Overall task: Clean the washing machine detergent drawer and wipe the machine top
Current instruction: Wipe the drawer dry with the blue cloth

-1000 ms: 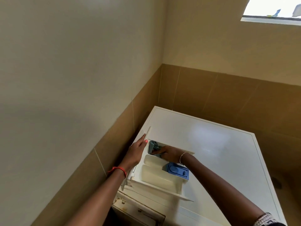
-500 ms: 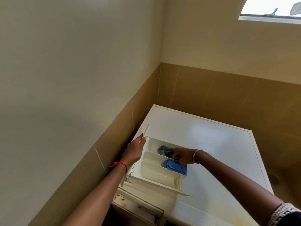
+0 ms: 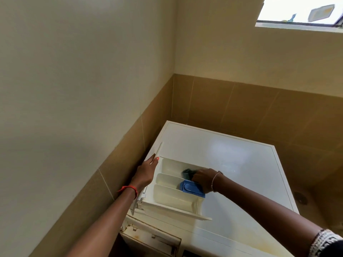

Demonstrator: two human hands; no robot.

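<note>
— What's furthest left?

— A cream wall (image 3: 74, 71) with a band of tan tiles (image 3: 83, 191) beneath it, running back to the corner. The left arm reaches up alongside it, a red string bracelet (image 3: 130, 189) on the wrist.

— And the left hand?

— The left hand (image 3: 148, 171) grips the left side wall of the detergent drawer (image 3: 167, 204). The thumb lies on the rim and the fingers go down the outer side, mostly hidden.

— Where is the drawer?

— Out of the machine. It lies on the top surface (image 3: 232, 154) of the white washing machine, at the front left corner. Below it, on the machine's front, the drawer slot (image 3: 152, 238) stands open, with yellowish marks near its edge.

— What's in the drawer?

— White compartments, one behind another, with a blue insert (image 3: 192, 188) at the right end of the middle one.

— The right hand?

— The right hand (image 3: 202, 179) has its fingers curled round a grey-blue cloth (image 3: 187, 173), which is pushed down into the rear compartment just behind the blue insert. There is a beaded bracelet (image 3: 214, 181) on that wrist.

— Further right?

— The top surface shines with a pale reflection. A patterned cuff (image 3: 323, 242) shows at the lower corner, and a window (image 3: 297, 8) sits high on the back wall.
</note>
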